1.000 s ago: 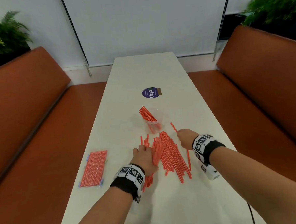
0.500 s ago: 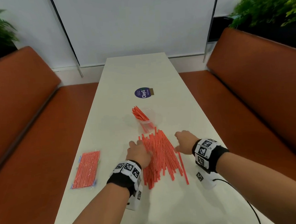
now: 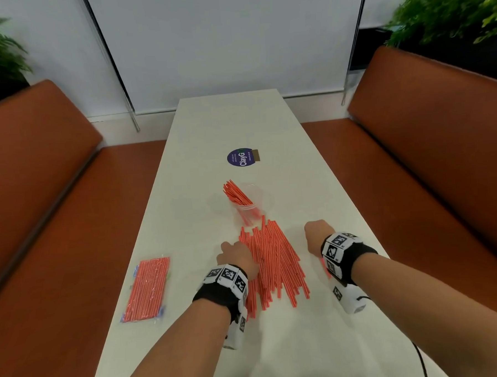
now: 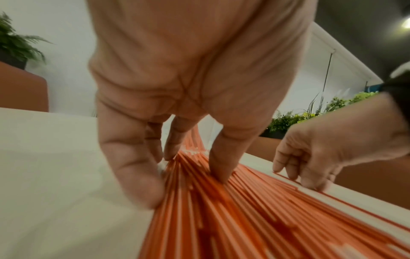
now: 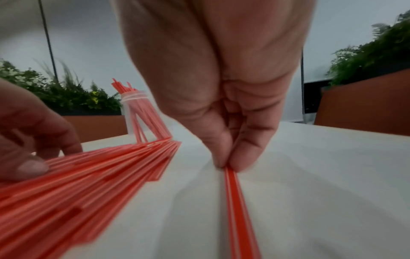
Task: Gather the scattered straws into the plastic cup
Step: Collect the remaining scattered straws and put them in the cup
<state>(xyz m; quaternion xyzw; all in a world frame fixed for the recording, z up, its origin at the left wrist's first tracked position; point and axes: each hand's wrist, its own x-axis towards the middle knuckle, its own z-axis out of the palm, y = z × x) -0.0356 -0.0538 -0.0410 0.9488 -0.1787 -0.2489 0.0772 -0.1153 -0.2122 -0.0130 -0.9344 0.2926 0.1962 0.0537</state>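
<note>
Lying at the left edge of the long white surface (image 3: pixel 198 133) is a sealed clear packet of straws (image 3: pixel 147 290), well apart from everything else. Next comes the left hand (image 3: pixel 236 258), set down on the left flank of the loose pile of red-and-white straws (image 3: pixel 274 262); in the left wrist view its fingertips (image 4: pixel 218 173) are bent down and pressing onto the straws, gripping none that can be seen. The pile fans out flat on the surface between the two hands, its far ends just short of the clear plastic cup (image 3: pixel 249 204). That cup stands upright beyond the pile and holds a bunch of straws leaning to the left. Past the cup a round dark sticker (image 3: pixel 241 157) lies on the surface. On the right, the right hand (image 3: pixel 316 236) is apart from the pile, its fingertips (image 5: pixel 241 163) closed together and pinching the far end of a stray straw (image 5: pixel 238 210) that lies along the surface beneath the wrist.
</note>
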